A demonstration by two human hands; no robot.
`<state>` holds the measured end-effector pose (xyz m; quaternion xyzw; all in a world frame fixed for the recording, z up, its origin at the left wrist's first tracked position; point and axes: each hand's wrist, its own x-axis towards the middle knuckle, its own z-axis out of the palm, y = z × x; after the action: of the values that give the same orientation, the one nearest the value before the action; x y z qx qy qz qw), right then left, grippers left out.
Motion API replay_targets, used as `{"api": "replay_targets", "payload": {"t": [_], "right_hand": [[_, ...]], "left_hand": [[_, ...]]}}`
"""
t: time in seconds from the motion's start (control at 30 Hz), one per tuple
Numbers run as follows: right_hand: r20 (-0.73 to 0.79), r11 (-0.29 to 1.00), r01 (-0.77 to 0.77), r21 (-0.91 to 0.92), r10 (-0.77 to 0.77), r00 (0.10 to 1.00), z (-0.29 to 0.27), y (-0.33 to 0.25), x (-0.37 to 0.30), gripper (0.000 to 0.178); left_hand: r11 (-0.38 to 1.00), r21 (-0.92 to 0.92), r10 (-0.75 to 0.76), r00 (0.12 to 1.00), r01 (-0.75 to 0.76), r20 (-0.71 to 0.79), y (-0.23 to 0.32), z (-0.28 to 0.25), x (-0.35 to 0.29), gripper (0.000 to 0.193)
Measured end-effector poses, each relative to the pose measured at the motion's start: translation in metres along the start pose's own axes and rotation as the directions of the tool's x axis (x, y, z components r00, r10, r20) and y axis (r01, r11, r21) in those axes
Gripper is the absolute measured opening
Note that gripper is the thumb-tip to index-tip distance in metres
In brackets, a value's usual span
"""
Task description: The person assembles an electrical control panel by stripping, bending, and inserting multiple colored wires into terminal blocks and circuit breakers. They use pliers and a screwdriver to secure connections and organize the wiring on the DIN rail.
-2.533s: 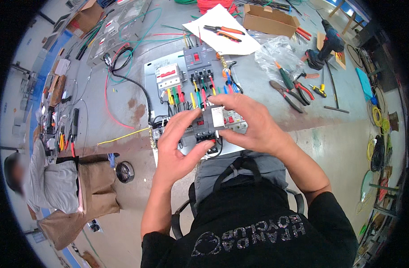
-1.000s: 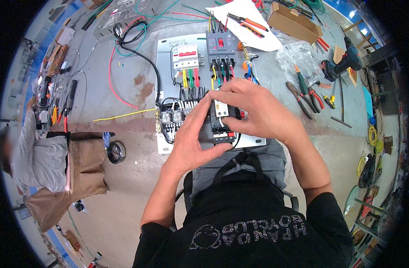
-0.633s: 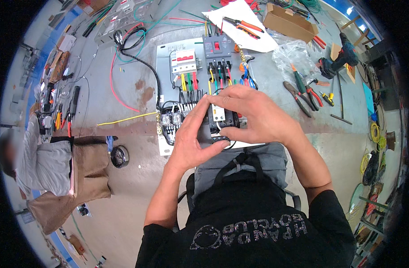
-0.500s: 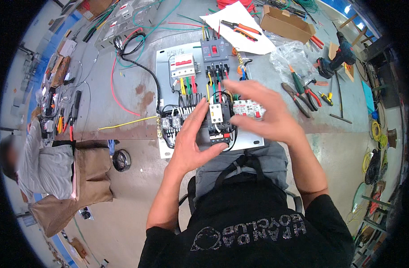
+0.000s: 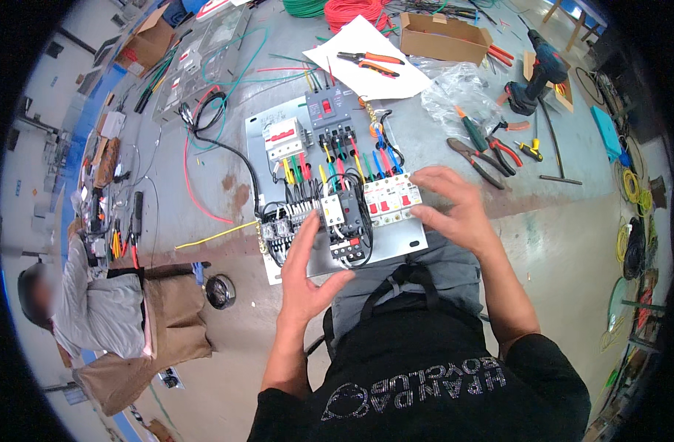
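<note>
A metal mounting plate (image 5: 260, 250) lies at the bench's front edge, fitted with wired electrical parts. My left hand (image 5: 307, 283) is open, its fingertips over the plate beside a black contactor (image 5: 346, 212) with a white front block. My right hand (image 5: 458, 210) is open too, thumb and fingers apart at the right end of a row of white miniature breakers (image 5: 387, 200) with red levers. I cannot tell whether it touches them. Small clear relays (image 5: 278, 230) sit left of the contactor. Farther back are a white breaker (image 5: 285, 141) and a grey moulded-case breaker (image 5: 327, 108).
Orange-handled wire strippers (image 5: 369, 62) lie on white paper beyond the plate. At right are a plastic bag (image 5: 462, 99), pliers (image 5: 478, 160), a yellow screwdriver (image 5: 532, 151) and a cordless drill (image 5: 539, 74). A black cable (image 5: 237, 140) runs along the left. Another person (image 5: 101, 302) sits at left.
My right hand has moved from over the contactor to the right end of the miniature breakers. My left hand has drawn back slightly toward me. The whole view has shifted and tilted.
</note>
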<state>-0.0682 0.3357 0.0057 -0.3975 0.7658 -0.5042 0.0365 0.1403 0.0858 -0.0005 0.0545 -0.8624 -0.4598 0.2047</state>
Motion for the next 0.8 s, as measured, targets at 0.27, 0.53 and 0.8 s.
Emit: {"api": "replay_targets", "payload": {"t": [0.27,0.53,0.8], "right_hand": [[0.076,1.000,-0.008,0.004,0.008,0.997,0.016,0.013,-0.005,0.077],[0.072,0.998,-0.028,0.058,0.024,0.997,0.017,0.022,-0.008,0.074],[-0.064,0.999,-0.040,-0.036,0.037,0.997,0.026,0.014,-0.030,0.078]], "left_hand": [[0.964,0.264,0.033,0.966,0.038,-0.258,-0.016,-0.019,-0.031,0.070],[0.862,0.493,-0.005,0.976,0.115,-0.218,-0.021,-0.011,-0.080,0.094],[0.847,0.502,-0.016,0.951,0.178,-0.310,-0.051,-0.012,-0.097,0.082]]}}
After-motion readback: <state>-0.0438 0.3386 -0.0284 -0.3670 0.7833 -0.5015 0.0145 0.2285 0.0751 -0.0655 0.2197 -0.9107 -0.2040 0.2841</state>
